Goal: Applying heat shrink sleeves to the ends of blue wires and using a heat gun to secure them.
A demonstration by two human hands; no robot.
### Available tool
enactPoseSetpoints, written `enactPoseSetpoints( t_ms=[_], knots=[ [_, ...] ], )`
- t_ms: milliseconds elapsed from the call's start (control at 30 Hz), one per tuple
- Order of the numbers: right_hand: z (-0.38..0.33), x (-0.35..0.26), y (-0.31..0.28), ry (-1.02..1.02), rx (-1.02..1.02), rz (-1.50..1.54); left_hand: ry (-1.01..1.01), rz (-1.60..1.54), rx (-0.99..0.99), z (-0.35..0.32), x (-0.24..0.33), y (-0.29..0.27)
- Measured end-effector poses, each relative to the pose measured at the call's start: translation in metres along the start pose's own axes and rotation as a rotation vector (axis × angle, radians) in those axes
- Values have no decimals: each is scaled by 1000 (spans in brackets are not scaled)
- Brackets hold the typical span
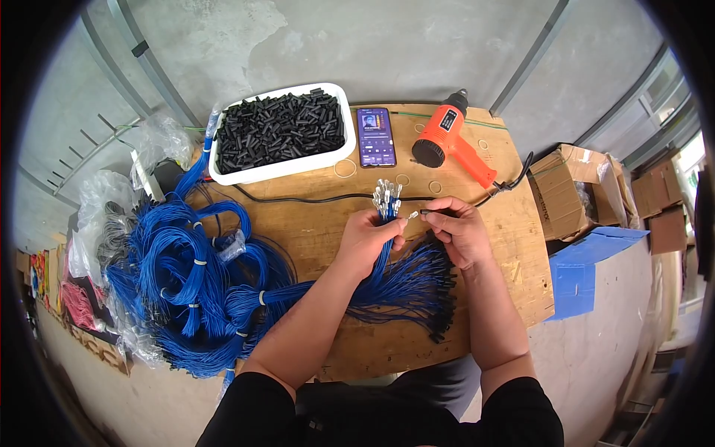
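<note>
My left hand [365,242] is closed around a bundle of blue wires [383,253], whose bare metal terminals [386,195] stick up above the fingers. One terminal [412,215] points out to the right from my left thumb and fingertip. Just beside it, my right hand [463,232] pinches a short black sleeve [425,212] between thumb and fingers. Whether sleeve and terminal touch is too small to tell. Below both hands, blue wires fan out to the right across the table, their ends covered by black sleeves [445,294].
A white tray [279,173] full of black sleeves stands at the back, beside a phone [376,138] and an orange heat gun [447,138]. Tied coils of blue wire [186,261] cover the table's left side. A black cable [313,199] crosses behind my hands. Rubber bands [345,167] lie about.
</note>
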State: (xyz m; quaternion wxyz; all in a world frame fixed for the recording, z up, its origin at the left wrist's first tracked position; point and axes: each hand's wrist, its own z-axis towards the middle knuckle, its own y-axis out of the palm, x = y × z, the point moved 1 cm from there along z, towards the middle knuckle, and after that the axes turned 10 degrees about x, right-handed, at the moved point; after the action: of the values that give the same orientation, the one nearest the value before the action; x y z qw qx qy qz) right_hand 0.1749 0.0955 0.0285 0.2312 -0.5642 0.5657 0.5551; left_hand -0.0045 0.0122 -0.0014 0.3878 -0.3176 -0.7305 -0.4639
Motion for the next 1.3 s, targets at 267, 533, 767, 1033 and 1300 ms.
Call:
enactPoseSetpoints(
  t_ms=[267,533,767,1033,1300],
  knots=[
    [2,5,-2,-36,10,-20,16,-5,-20,0,-1,0],
    [-2,4,1,-77,9,-61,19,18,-35,1,-1,-1],
    [-3,2,2,-76,-6,-59,21,26,-28,0,-1,1],
    [-3,2,4,-87,13,-120,21,37,-19,1,-4,-1],
    [-1,4,-1,-126,-39,-125,-9,20,-13,0,-2,-1]
  ],
)
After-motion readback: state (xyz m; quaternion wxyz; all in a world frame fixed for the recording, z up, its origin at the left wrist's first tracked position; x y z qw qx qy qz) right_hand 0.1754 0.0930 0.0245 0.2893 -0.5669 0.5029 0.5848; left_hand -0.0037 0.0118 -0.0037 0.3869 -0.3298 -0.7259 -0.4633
